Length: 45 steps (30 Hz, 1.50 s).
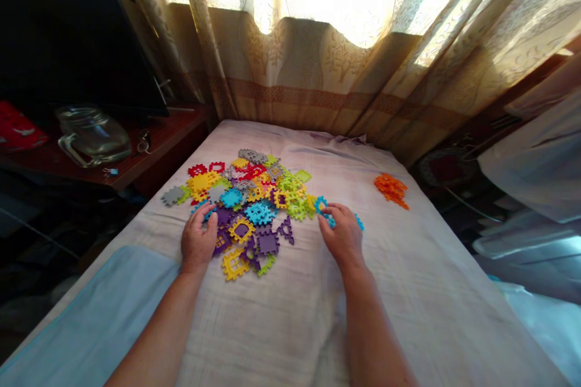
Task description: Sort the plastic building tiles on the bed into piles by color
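Note:
A pile of colourful notched plastic building pieces [254, 193] lies on the bed, in yellow, red, grey, lime green, purple and blue. At its left edge my left hand [200, 239] has its fingers closed on a blue building piece [203, 209], partly covered by the fingertips. To the right of the pile, my right hand [344, 236] is bent over blue building pieces [321, 204], gripping at one with thumb and fingers. Blue also shows beyond its far side. Between the hands lie more blue pieces [259, 213] and a purple square piece [267, 243].
Orange pieces [391, 190] form a separate heap at the right on the pale bedsheet [431, 290]. A light blue cloth [104, 308] lies at the left front. Left of the bed, a glass jug [93, 136] stands on a reddish table beside a dark screen [68, 30]. Curtains [295, 66] hang behind.

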Each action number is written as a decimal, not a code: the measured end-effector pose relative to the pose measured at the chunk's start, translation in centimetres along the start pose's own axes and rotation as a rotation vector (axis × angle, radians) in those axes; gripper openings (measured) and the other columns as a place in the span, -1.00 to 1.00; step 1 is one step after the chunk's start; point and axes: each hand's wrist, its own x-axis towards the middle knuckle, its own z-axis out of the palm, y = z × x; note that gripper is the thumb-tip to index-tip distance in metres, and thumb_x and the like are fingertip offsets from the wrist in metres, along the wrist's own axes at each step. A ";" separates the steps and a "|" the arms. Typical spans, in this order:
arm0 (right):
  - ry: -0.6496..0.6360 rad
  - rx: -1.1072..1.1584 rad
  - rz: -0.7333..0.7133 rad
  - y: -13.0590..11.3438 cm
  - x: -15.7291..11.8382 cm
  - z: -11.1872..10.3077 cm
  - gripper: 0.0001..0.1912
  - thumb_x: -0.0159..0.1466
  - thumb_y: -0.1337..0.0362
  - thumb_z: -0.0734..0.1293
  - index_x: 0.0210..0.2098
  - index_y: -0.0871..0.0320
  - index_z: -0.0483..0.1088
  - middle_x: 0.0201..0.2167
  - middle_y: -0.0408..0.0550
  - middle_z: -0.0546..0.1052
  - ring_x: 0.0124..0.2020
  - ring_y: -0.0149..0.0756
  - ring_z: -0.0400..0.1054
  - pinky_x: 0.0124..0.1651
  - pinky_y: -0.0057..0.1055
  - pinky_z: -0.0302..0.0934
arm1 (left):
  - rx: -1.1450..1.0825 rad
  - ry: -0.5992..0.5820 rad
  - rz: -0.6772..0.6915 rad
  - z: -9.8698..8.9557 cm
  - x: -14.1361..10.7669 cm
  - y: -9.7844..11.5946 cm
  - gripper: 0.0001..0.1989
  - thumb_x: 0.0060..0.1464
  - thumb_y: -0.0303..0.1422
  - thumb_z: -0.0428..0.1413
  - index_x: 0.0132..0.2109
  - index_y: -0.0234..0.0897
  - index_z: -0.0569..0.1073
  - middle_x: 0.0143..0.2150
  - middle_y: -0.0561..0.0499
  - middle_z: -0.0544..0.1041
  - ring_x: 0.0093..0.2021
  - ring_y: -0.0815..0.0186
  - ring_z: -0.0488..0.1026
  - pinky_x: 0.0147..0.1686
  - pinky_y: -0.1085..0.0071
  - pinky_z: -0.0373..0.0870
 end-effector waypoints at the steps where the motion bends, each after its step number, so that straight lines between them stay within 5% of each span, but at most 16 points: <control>1: 0.021 -0.026 0.041 1.1 0.2 -0.5 -0.80 0.19 0.21 0.27 -0.31 0.12 0.51 -0.15 0.08 0.54 -0.09 -0.12 0.38 0.04 -0.18 0.24 | -0.001 -0.001 0.000 0.0 0.0 0.0 -0.68 0.18 -0.17 0.01 -0.06 -0.22 0.53 0.05 -0.12 0.57 0.11 0.16 0.48 0.17 0.16 0.37; 9: 0.055 -0.202 0.278 6.2 0.0 -2.7 -0.75 0.14 0.17 0.26 -0.30 0.13 0.51 -0.18 0.09 0.53 -0.15 -0.11 0.33 -0.04 -0.20 0.22 | -0.003 0.003 0.002 0.0 0.0 -0.1 -0.70 0.16 -0.19 0.03 -0.06 -0.20 0.53 0.06 -0.10 0.57 0.11 0.14 0.48 0.18 0.15 0.36; 20: 0.054 -0.190 0.248 5.7 0.1 -2.5 -0.72 0.16 0.20 0.24 -0.27 0.13 0.53 -0.19 0.09 0.54 -0.17 -0.12 0.33 -0.04 -0.20 0.21 | 0.018 -0.006 0.006 -0.1 -0.1 0.0 -0.68 0.18 -0.17 0.00 -0.05 -0.21 0.52 0.05 -0.10 0.57 0.11 0.16 0.48 0.17 0.18 0.37; 29: -0.010 -0.027 -0.002 -0.5 0.0 0.2 -0.75 0.24 0.26 0.21 -0.30 0.12 0.53 -0.22 0.08 0.56 -0.14 -0.15 0.39 0.01 -0.22 0.24 | 0.004 0.000 -0.011 0.2 0.0 0.0 -0.66 0.17 -0.17 -0.01 -0.06 -0.22 0.52 0.06 -0.12 0.56 0.10 0.16 0.48 0.17 0.19 0.36; 34: -0.216 0.062 -0.144 -5.4 -0.3 2.5 -0.74 0.28 0.31 0.22 -0.18 0.06 0.55 -0.17 0.03 0.58 -0.11 -0.17 0.41 0.01 -0.25 0.27 | -0.014 -0.004 -0.024 0.2 0.0 0.0 -0.64 0.17 -0.16 -0.01 -0.06 -0.26 0.53 0.06 -0.17 0.56 0.11 0.13 0.48 0.18 0.17 0.35; 39: -0.429 -0.016 -0.393 -9.9 2.2 5.2 -0.63 0.32 0.35 0.21 0.02 -0.06 0.52 0.16 0.00 0.46 0.19 -0.11 0.26 0.19 -0.12 0.14 | -0.009 0.000 -0.019 0.3 -0.1 -0.1 -0.67 0.18 -0.18 0.00 -0.07 -0.23 0.53 0.07 -0.13 0.56 0.11 0.15 0.48 0.19 0.18 0.35; 45: -0.646 -0.205 -0.481 -11.1 6.1 8.3 -0.59 0.38 0.29 0.17 0.13 -0.15 0.45 0.33 -0.03 0.27 0.34 -0.07 0.06 0.25 -0.03 0.03 | -0.016 0.018 0.001 0.4 -0.1 -0.2 -0.69 0.18 -0.20 0.00 -0.08 -0.22 0.53 0.05 -0.11 0.57 0.09 0.16 0.48 0.18 0.18 0.36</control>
